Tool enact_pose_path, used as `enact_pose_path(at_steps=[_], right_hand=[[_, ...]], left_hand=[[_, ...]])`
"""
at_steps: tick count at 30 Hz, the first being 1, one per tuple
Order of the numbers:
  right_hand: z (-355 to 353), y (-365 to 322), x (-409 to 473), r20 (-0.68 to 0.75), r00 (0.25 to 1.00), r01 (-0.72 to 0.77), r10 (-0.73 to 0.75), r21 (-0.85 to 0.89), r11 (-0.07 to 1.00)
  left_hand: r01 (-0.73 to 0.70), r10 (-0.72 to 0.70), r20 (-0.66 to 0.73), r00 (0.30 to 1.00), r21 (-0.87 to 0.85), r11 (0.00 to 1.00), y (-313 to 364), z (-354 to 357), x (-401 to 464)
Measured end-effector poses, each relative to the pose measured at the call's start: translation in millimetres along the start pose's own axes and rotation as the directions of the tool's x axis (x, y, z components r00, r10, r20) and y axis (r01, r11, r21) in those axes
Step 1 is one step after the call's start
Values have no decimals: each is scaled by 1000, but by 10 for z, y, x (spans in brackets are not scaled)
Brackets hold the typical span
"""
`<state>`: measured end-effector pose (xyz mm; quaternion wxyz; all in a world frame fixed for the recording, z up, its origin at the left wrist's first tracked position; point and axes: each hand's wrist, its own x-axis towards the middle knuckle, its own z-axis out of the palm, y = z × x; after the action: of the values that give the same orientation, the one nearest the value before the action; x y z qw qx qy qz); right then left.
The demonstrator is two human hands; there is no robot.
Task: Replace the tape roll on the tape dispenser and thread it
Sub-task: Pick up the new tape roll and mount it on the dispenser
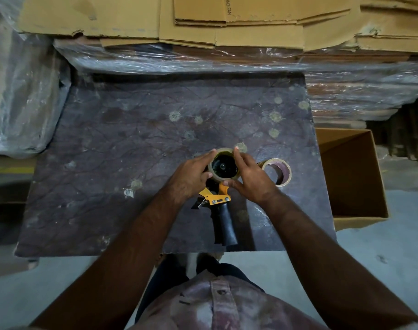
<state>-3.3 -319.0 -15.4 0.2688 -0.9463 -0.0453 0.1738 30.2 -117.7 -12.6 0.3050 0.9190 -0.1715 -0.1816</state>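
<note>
A tape dispenser [221, 211] with an orange frame and a black handle lies on the dark table [122, 148], handle toward me. A clear tape roll [223, 152] sits over the dispenser's black hub. My left hand [189, 178] grips the roll's left side. My right hand [252, 178] holds its right side, thumb at the near edge. A second roll [278, 171], a cardboard core with little tape on it, stands on the table just right of my right hand.
An open cardboard box [353, 177] stands off the table's right edge. Flattened cartons [227, 20] and plastic-wrapped stacks [179, 59] lie behind the table. A wrapped bundle [22, 103] is at the left. Grey floor lies near me.
</note>
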Motion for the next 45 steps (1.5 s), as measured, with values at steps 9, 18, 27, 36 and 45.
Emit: enact_pose_path(at_steps=[9,18,27,36,45], right_hand=[[-15,-88,132,110,991,-55,76,-182,982],[199,39,12,94,979,-173,181,-87,981],[295,-45,52,44,980,-190,192,-58,980],[188,-76,-282,-44,964,-212,264,475,854],[377,341,-830,603,730,-638,323,770,4]], left_hand=[[146,-164,58,985,243,959,76,-14,125],[79,-120,101,988,340,937,136,185,76],[84,-139,136,981,349,933,115,118,91],[101,-103,2,995,150,983,-10,103,-228],[168,-169,-38,985,-31,985,-179,138,-617]])
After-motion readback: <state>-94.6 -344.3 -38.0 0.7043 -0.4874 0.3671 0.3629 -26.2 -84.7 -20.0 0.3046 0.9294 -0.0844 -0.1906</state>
